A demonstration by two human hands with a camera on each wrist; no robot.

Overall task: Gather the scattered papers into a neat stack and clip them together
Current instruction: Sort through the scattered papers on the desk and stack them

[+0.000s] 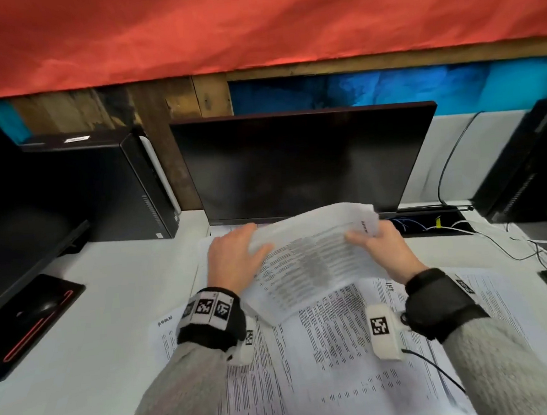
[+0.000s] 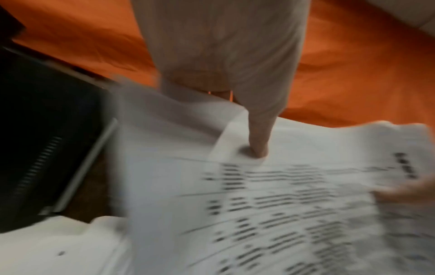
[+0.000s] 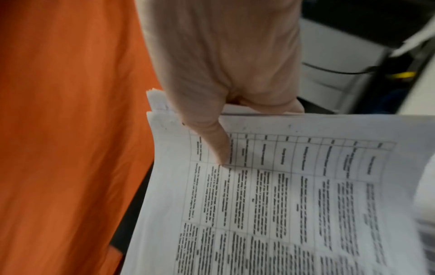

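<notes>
While more printed sheets (image 1: pixel 342 349) lie spread flat on the white desk (image 1: pixel 109 302), a sheaf of papers (image 1: pixel 315 263) is held above them, in front of the dark monitor (image 1: pixel 301 165). Its long axis runs from near-left to far-right, the heading end toward the monitor, its near corner drooping. The left hand (image 1: pixel 237 259) pinches the left edge, thumb (image 2: pixel 259 141) on top. The right hand (image 1: pixel 383 247) grips the far-right edge, thumb (image 3: pixel 216 141) pressed on the printed table, fingers curled beneath.
</notes>
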